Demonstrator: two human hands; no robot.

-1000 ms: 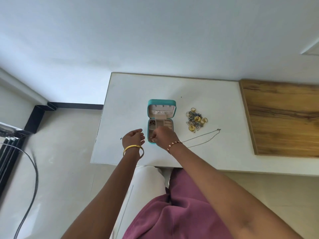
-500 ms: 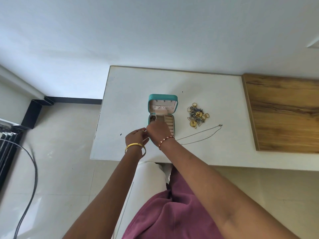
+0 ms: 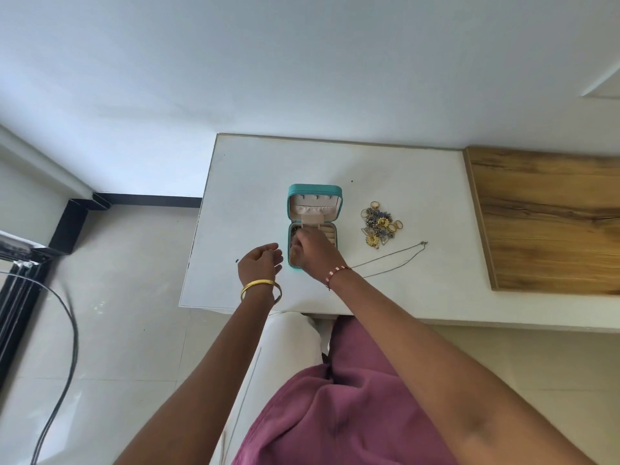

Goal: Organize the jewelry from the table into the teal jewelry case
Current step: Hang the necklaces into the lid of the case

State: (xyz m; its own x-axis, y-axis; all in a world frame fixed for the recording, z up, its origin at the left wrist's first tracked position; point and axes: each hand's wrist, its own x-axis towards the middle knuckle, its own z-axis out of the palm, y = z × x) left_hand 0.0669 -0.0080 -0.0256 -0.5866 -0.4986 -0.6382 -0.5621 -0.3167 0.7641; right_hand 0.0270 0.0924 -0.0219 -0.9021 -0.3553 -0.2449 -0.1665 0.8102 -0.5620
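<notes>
A right hand (image 3: 313,250), fingers curled, contents unclear, reached into the open teal jewelry case (image 3: 314,209); left of the case, the left hand (image 3: 260,266) hovered loosely curled, empty.

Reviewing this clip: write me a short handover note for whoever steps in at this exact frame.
Right hand: fingers curled inside the open teal jewelry case, over its left compartments; what it holds is hidden.
Left hand: relaxed, empty, just left of the case.
Done: a few small pieces seem to sit in the case's base.
Left: pile of rings and earrings right of the case, and the thin chain necklace on the white table.
</notes>
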